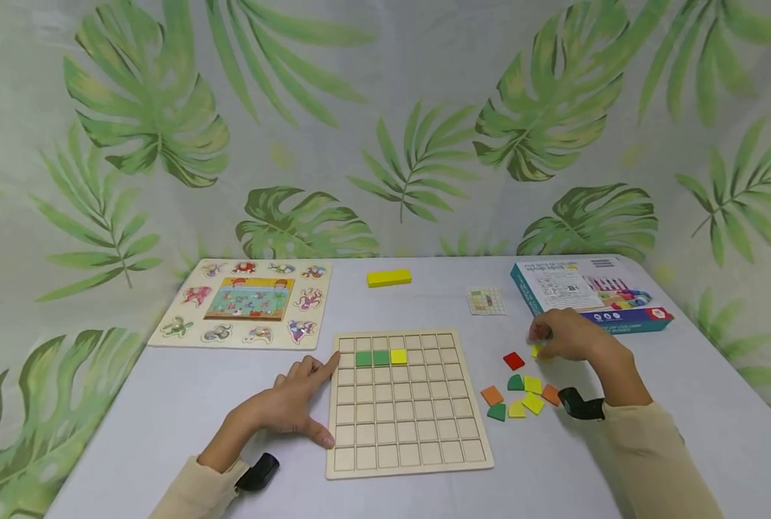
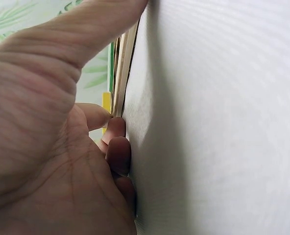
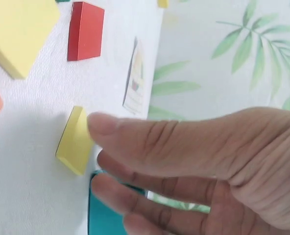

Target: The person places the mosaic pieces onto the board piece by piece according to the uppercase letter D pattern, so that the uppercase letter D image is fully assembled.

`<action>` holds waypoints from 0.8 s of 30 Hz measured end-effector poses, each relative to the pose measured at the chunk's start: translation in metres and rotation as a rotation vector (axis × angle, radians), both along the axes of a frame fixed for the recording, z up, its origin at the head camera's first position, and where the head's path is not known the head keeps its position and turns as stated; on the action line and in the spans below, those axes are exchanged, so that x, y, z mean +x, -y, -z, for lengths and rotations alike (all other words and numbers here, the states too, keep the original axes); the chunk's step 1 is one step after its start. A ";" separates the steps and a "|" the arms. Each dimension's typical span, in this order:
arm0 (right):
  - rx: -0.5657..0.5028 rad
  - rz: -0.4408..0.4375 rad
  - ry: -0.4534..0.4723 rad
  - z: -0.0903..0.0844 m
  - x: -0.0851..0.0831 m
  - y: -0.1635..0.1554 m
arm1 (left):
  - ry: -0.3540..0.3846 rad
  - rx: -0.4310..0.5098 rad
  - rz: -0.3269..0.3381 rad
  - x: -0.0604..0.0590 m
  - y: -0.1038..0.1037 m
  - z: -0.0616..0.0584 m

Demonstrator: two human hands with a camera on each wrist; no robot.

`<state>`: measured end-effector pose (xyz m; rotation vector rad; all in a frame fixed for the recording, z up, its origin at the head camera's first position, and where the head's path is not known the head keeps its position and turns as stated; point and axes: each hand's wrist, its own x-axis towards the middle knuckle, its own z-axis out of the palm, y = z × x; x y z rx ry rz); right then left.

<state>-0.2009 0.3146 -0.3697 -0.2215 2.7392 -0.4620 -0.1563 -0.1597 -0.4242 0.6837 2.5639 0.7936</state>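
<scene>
A wooden grid board (image 1: 417, 440) lies at the middle of the table, with two green tiles (image 1: 372, 358) and a yellow tile (image 1: 398, 356) in its second row. My left hand (image 1: 316, 400) rests flat on the table, its index finger against the board's left edge (image 2: 119, 73). Right of the board, my right hand (image 1: 541, 342) bends over a small yellow tile (image 1: 536, 351). In the right wrist view the thumb and fingertips (image 3: 103, 125) pinch that tile (image 3: 74, 142) where it lies on the table. A red tile (image 1: 513, 360) sits beside it.
Several loose orange, green and yellow tiles (image 1: 521, 398) lie in front of the right hand. A teal box (image 1: 586, 292) and a small pattern card (image 1: 487, 300) are behind it. An animal puzzle board (image 1: 242, 303) lies far left, a yellow block (image 1: 389, 277) at the back.
</scene>
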 end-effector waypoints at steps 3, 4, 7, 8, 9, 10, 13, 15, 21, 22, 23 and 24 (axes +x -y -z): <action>0.021 0.019 0.010 -0.001 0.000 0.002 | 0.002 0.000 0.000 0.000 0.000 0.000; 0.032 0.025 0.014 -0.001 0.000 0.003 | 0.003 -0.002 0.001 0.000 0.001 0.000; 0.061 0.046 0.027 -0.002 0.001 0.006 | 0.008 0.000 0.002 0.000 0.000 -0.001; 0.069 0.055 0.032 -0.002 0.001 0.007 | 0.007 0.000 0.003 0.000 0.000 -0.001; 0.077 0.062 0.034 -0.002 0.002 0.009 | 0.007 0.000 0.003 0.000 0.000 -0.002; 0.081 0.068 0.037 -0.002 0.002 0.010 | 0.008 0.000 0.002 0.000 0.000 -0.002; 0.089 0.081 0.042 -0.001 0.003 0.011 | 0.009 0.003 0.000 0.000 0.000 -0.003; 0.086 0.085 0.047 -0.001 0.004 0.012 | 0.012 0.004 -0.001 0.001 0.000 -0.003; 0.080 0.090 0.059 0.000 0.003 0.014 | 0.011 0.007 0.001 0.000 0.000 -0.001; 0.085 0.088 0.059 0.000 0.002 0.014 | 0.008 0.005 0.002 0.000 0.000 -0.001; 0.088 0.087 0.060 0.001 0.002 0.014 | 0.008 0.006 0.002 0.000 0.000 -0.001; 0.090 0.086 0.060 0.002 0.001 0.015 | 0.008 0.006 0.001 0.000 0.000 0.000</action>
